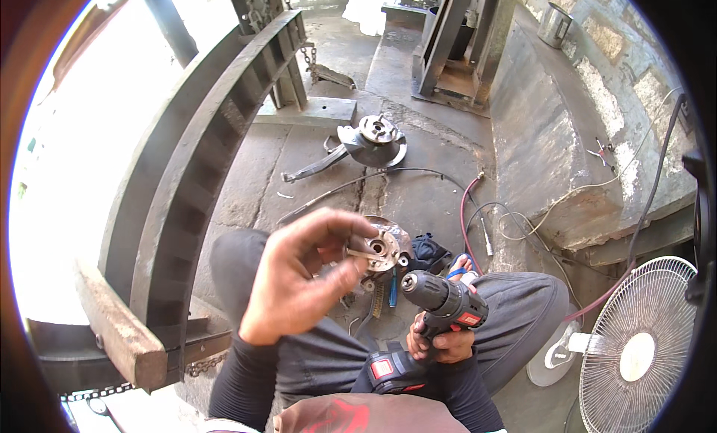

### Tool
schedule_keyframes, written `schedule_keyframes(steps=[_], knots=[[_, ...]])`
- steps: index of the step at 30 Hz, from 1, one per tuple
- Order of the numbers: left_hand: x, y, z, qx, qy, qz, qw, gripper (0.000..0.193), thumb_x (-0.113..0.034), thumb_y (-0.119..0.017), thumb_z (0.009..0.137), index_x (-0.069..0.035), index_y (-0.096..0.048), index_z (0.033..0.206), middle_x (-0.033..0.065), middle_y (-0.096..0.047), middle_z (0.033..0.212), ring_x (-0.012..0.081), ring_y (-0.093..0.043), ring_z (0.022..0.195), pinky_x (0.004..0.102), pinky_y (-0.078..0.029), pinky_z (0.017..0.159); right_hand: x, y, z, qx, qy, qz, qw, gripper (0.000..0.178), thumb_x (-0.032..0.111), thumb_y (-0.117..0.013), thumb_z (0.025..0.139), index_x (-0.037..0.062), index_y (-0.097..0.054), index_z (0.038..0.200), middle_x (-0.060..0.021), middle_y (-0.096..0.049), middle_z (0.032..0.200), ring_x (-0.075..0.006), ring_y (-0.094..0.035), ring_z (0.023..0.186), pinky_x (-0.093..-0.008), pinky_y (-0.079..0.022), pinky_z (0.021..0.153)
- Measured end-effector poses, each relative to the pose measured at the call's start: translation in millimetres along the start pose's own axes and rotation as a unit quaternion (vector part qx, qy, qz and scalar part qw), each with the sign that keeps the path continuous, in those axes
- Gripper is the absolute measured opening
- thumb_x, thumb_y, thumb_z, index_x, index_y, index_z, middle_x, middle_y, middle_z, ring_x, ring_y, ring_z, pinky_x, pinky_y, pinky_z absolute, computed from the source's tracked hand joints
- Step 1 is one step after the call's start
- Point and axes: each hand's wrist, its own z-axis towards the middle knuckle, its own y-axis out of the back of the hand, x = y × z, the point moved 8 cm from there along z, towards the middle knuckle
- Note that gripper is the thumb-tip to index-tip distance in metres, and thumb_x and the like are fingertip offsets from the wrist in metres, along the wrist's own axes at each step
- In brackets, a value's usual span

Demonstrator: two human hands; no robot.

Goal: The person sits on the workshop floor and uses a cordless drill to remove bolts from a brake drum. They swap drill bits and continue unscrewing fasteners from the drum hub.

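My right hand (441, 342) is wrapped around the grip of a black and red cordless drill (452, 302). The drill's chuck points up and to the left, and no bit shows in it. In front of my chest, my left hand (302, 272) is raised, thumb and forefinger curled around a short, slim metal piece (361, 254); its exact kind is too blurred to tell. Behind those fingers, on the floor between my legs, sits a wheel hub (385, 248), partly hidden by the hand. Next to it lies a screwdriver with a blue handle (393, 290).
A steering knuckle with hub and shield (376, 143) lies farther off on the concrete floor. Curved steel beams (202, 145) rise at my left. At my right stand a white fan (636, 354) and a concrete ledge (549, 164). A red hose (464, 216) and cables cross the floor.
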Motion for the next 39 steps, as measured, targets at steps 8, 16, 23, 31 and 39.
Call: schedule_keyframes(steps=[8,16,23,31,39], knots=[[12.4,-16.8,-51.3,-0.036,-0.048,-0.094,0.994,0.023,0.005,-0.067,0.09,0.004,-0.065,0.113,0.011,-0.068,0.108,0.0279,-0.073,0.113,0.0441,-0.057,0.101,-9.6,-10.0,-9.4,0.069,0.003,-0.015,0.997,0.059,0.017,-0.083,0.073,-0.0071,-0.068,0.124,-0.0144,-0.069,0.085,-0.0261,-0.066,0.076,-0.0393,-0.051,0.071],[1.0,-6.1,-56.7,-0.046,-0.087,0.023,0.995,0.029,0.012,-0.061,0.085,0.006,-0.066,0.113,0.012,-0.068,0.108,0.0248,-0.073,0.109,0.0416,-0.058,0.098,-2.7,-34.5,-4.1,-0.006,0.048,-0.109,0.993,0.057,0.012,-0.081,0.075,-0.0025,-0.069,0.129,-0.0132,-0.074,0.105,-0.0256,-0.07,0.095,-0.0383,-0.054,0.09],[15.6,-1.7,-38.8,-0.018,-0.027,0.067,0.997,0.041,0.016,-0.059,0.082,0.009,-0.066,0.121,0.0093,-0.068,0.109,0.0147,-0.068,0.103,0.0295,-0.056,0.093,-0.5,-32.3,-19.6,-0.167,0.066,-0.195,0.964,0.054,0.015,-0.082,0.086,-0.0001,-0.066,0.135,-0.0141,-0.074,0.118,-0.0263,-0.071,0.11,-0.0408,-0.056,0.102],[23.5,-6.9,-12.7,0.037,-0.006,0.053,0.998,0.045,0.015,-0.059,0.08,0.005,-0.068,0.123,0.0035,-0.065,0.102,0.0089,-0.062,0.092,0.0269,-0.054,0.088,20.1,-49.1,-39.5,-0.231,0.03,-0.578,0.782,0.049,0.037,-0.076,0.1,-0.0033,-0.066,0.126,-0.0181,-0.076,0.109,-0.0307,-0.075,0.099,-0.039,-0.057,0.089],[20.1,-18.4,-5.5,0.052,-0.018,0.092,0.994,0.047,0.015,-0.058,0.074,0.005,-0.07,0.119,0.0054,-0.068,0.107,0.0083,-0.06,0.088,0.0255,-0.052,0.083,114.0,-129.0,-53.2,-0.221,0.205,-0.737,0.605,0.026,0.012,-0.088,0.081,0.0024,-0.077,0.102,-0.0127,-0.072,0.089,-0.0292,-0.071,0.075,-0.037,-0.058,0.069]])
